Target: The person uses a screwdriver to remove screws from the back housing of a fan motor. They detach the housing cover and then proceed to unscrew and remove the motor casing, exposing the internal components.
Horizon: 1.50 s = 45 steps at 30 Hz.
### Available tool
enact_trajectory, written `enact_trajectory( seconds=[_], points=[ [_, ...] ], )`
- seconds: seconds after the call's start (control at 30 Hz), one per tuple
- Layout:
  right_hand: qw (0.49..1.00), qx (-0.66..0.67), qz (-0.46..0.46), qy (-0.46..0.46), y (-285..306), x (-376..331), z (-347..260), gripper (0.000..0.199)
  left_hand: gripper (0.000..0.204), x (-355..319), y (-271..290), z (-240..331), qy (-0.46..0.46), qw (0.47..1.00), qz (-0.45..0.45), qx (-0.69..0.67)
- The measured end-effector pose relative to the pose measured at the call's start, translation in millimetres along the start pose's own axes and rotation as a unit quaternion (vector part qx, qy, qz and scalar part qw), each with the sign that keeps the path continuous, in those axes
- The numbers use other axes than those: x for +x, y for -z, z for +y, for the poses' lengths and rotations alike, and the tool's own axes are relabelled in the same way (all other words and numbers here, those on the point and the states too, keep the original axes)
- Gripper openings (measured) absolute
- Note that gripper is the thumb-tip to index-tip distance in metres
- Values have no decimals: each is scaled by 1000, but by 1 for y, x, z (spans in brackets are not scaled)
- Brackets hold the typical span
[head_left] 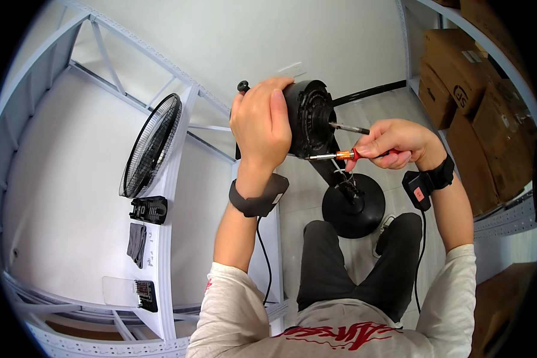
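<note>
On the left side of my view I see the large white table (71,197), the biggest thing here, with a metal frame around it. Against its right edge leans the round black fan grille (151,145). Below the grille lies a black plastic part (148,209), then a dark folded cloth (137,243), and near the bottom a clear plastic piece (118,291) with a small black part (147,295) just beside it.

On the right side stand brown cardboard boxes (471,113) on a shelf. On the grey floor, between my knees and the wall, stands the round black fan base (353,206), and the stand goes up from it to the motor.

In the middle, in front of me, is the black fan motor housing (310,118). It is held up in the air, above the base, with its front side and the metal shaft (349,127) pointing to the right. My left hand (261,124) is closed around the back of the housing, fingers over the top, and grips it firmly. My right hand (394,144) is closed on the red and orange handle of a screwdriver (340,155); the thin metal blade points to the left and its tip touches the front of the housing, just under the shaft. Both wrists carry a black band with a small device.
</note>
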State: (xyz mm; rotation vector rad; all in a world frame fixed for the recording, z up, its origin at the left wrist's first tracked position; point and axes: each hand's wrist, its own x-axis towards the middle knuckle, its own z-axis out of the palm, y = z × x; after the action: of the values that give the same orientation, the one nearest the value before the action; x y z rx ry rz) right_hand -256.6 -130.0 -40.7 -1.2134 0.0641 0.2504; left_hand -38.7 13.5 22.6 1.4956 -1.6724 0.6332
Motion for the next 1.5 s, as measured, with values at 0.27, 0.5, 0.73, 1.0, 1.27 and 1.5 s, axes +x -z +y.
enact_trajectory(
  seconds=[0.27,0.5,0.73,1.0,1.27,1.5],
  points=[
    [998,-38,-52,-29,15,15,-21,35,31,2,4,-6,-24,999,-10,-31],
    [992,-95,-58,-54,18,17,-39,33,31,1,3,-8,-43,998,-2,-50],
    [989,-76,-110,-61,33,25,-37,35,31,2,4,-4,-34,998,-13,-47],
    [985,-77,-134,-72,40,34,-36,34,30,1,7,-2,-33,998,-21,-44],
    [976,-130,-165,-50,46,41,-39,35,29,0,6,2,-41,998,-18,-33],
    [966,-142,-208,-60,48,51,-46,36,28,0,8,4,-50,998,-24,-41]
  ],
)
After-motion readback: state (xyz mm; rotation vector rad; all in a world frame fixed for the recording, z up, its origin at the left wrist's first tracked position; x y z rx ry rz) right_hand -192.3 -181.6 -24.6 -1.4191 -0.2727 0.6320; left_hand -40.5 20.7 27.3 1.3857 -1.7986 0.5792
